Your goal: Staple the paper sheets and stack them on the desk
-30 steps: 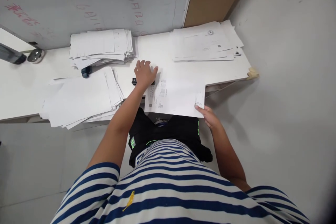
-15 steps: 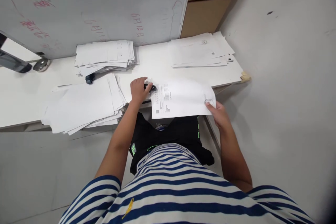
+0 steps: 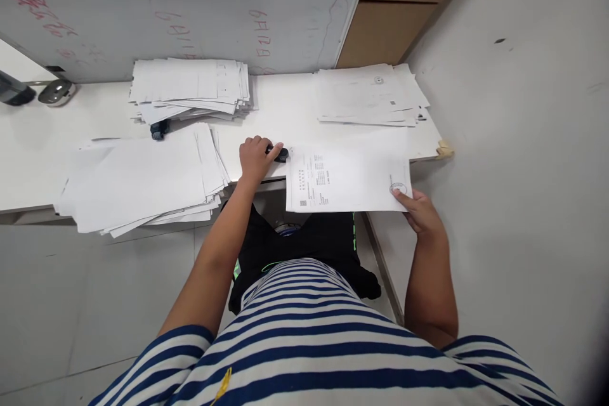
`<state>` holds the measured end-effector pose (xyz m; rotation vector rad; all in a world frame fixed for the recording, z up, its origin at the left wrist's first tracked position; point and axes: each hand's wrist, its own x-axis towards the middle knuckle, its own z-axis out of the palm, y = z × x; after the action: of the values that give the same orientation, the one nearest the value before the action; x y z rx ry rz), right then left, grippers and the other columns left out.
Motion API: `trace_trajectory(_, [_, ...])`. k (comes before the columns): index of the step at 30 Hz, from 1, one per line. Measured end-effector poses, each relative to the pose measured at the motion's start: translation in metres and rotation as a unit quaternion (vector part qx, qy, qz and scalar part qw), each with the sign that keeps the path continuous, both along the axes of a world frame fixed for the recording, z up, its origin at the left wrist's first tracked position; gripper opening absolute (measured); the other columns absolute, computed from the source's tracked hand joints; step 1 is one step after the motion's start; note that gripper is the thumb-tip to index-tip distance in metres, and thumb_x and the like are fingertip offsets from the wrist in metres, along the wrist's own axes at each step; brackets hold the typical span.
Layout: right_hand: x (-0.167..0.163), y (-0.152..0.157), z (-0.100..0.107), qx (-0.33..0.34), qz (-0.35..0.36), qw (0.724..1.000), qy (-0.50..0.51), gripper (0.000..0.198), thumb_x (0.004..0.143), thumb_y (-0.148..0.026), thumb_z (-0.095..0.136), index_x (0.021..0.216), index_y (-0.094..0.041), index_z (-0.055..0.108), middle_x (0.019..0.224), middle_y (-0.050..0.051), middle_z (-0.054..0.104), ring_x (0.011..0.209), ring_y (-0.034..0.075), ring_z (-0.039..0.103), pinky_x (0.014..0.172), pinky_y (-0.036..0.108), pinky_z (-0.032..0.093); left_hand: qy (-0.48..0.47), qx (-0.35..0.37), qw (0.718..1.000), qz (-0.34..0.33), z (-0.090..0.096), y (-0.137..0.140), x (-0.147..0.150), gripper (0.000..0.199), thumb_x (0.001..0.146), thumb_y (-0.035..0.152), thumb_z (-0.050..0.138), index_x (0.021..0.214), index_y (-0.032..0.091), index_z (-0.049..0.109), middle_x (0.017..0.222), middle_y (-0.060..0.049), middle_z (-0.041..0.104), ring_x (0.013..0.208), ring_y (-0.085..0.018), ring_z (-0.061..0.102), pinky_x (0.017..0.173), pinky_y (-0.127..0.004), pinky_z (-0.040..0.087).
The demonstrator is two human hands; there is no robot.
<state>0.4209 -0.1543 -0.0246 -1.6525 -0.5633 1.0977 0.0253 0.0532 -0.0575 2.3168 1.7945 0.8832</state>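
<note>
My left hand [image 3: 257, 157] is closed around a small black stapler [image 3: 281, 153] at the desk's front edge. The stapler's nose is at the upper left corner of a printed document [image 3: 352, 171]; whether the paper is between its jaws I cannot tell. With thumb on top, my right hand [image 3: 419, 208] grips the document's lower right corner beside a round stamp. The document lies nearly flat, partly on the desk, its near edge overhanging towards my lap. Its print runs sideways along the left part.
Paper stacks lie at the desk's [image 3: 280, 98] back left [image 3: 190, 79], front left [image 3: 143, 177] and back right [image 3: 354, 95]. A dark blue object [image 3: 160, 129] sits between the left stacks. A whiteboard [image 3: 214, 6] stands behind; a wall [image 3: 523, 139] bounds the right.
The document has shifted right and now lies flatter, its right side less curled. My right hand has moved right with it. The left hand stays on the stapler. The view has shifted slightly.
</note>
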Motion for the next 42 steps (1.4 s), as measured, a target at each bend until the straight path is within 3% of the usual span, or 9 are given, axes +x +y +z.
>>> trace_trajectory(7, [-0.008, -0.007, -0.031, -0.107, 0.069, 0.990, 0.060, 0.028, 0.065, -0.029, 0.090, 0.090, -0.023, 0.080, 0.090, 0.007, 0.080, 0.096, 0.033, 0.073, 0.088, 0.040, 0.064, 0.000, -0.006, 1.000, -0.002, 0.001, -0.001, 0.000, 0.039, 0.100, 0.056, 0.051, 0.083, 0.023, 0.066, 0.088, -0.011, 0.067, 0.094, -0.029, 0.057, 0.079, -0.041, 0.036])
trace_trajectory(19, [-0.018, -0.016, -0.050, -0.073, 0.063, 0.993, 0.069, 0.030, 0.067, -0.034, 0.089, 0.094, -0.028, 0.078, 0.097, 0.003, 0.081, 0.105, 0.033, 0.073, 0.106, 0.044, 0.056, -0.014, -0.018, 1.000, 0.008, 0.002, 0.000, 0.001, 0.039, 0.100, 0.055, 0.049, 0.081, 0.024, 0.063, 0.089, -0.010, 0.067, 0.096, -0.029, 0.057, 0.082, -0.042, 0.036])
trace_trajectory(25, [-0.025, -0.026, -0.054, -0.073, 0.080, 0.990, 0.093, 0.038, 0.067, -0.039, 0.092, 0.100, -0.027, 0.078, 0.104, 0.004, 0.081, 0.106, 0.030, 0.074, 0.105, 0.041, 0.058, -0.028, -0.037, 0.999, 0.008, 0.004, 0.000, 0.001, 0.039, 0.099, 0.056, 0.048, 0.081, 0.024, 0.061, 0.090, -0.010, 0.065, 0.097, -0.029, 0.056, 0.083, -0.042, 0.036])
trace_trajectory(28, [-0.018, -0.029, -0.040, -0.035, 0.050, 0.994, 0.086, 0.047, 0.061, -0.044, 0.095, 0.100, -0.026, 0.076, 0.102, 0.003, 0.081, 0.103, 0.026, 0.076, 0.101, 0.040, 0.060, -0.028, -0.039, 0.999, 0.009, 0.003, 0.000, 0.001, 0.039, 0.099, 0.056, 0.048, 0.081, 0.024, 0.061, 0.090, -0.010, 0.065, 0.098, -0.029, 0.057, 0.085, -0.043, 0.036])
trace_trajectory(32, [0.018, -0.007, -0.003, 0.059, -0.023, 0.997, 0.033, 0.051, 0.055, -0.041, 0.099, 0.098, -0.024, 0.075, 0.106, 0.004, 0.080, 0.106, 0.025, 0.075, 0.098, 0.035, 0.061, -0.008, -0.025, 1.000, 0.012, 0.002, 0.002, 0.000, 0.038, 0.099, 0.054, 0.048, 0.080, 0.024, 0.061, 0.089, -0.011, 0.065, 0.097, -0.030, 0.057, 0.085, -0.043, 0.037])
trace_trajectory(38, [0.070, 0.082, 0.075, 0.233, 0.048, 0.970, -0.057, 0.054, 0.060, -0.034, 0.099, 0.106, -0.016, 0.076, 0.119, 0.014, 0.077, 0.114, 0.025, 0.072, 0.093, 0.035, 0.058, 0.000, -0.015, 1.000, 0.016, 0.000, 0.003, 0.000, 0.035, 0.098, 0.052, 0.050, 0.080, 0.024, 0.062, 0.087, -0.011, 0.065, 0.095, -0.029, 0.057, 0.084, -0.043, 0.038])
trace_trajectory(42, [0.086, 0.149, 0.123, 0.270, 0.075, 0.954, -0.111, 0.046, 0.068, -0.022, 0.093, 0.110, -0.016, 0.075, 0.130, 0.017, 0.072, 0.122, 0.025, 0.068, 0.085, 0.038, 0.054, 0.010, -0.013, 1.000, 0.024, 0.000, 0.002, 0.000, 0.035, 0.098, 0.051, 0.051, 0.080, 0.024, 0.063, 0.085, -0.011, 0.064, 0.093, -0.029, 0.057, 0.082, -0.043, 0.039])
